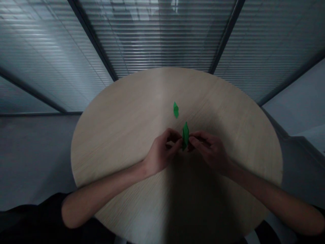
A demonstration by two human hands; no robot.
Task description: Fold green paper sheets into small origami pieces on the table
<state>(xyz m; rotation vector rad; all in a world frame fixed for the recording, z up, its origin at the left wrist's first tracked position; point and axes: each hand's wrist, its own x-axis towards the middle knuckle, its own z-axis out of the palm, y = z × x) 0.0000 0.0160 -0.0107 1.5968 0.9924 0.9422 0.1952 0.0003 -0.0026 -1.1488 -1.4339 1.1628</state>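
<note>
Between my two hands stands a narrow piece of folded green paper (186, 134), pointed at its upper end. My left hand (165, 149) pinches it from the left side, thumb and fingers closed at its edge. From the right, my right hand (209, 149) grips the opposite edge with thumb and fingertips. The fingertips cover part of the paper's lower half. A second, smaller folded green paper piece (176, 109) lies on the table just beyond my hands, apart from them.
The round wooden table (114, 125) has a pale grain, and a dark shadow falls across its near right part. Behind it rise glass partitions with horizontal blinds (162, 40) and dark frames. Grey floor (33, 152) shows at the left.
</note>
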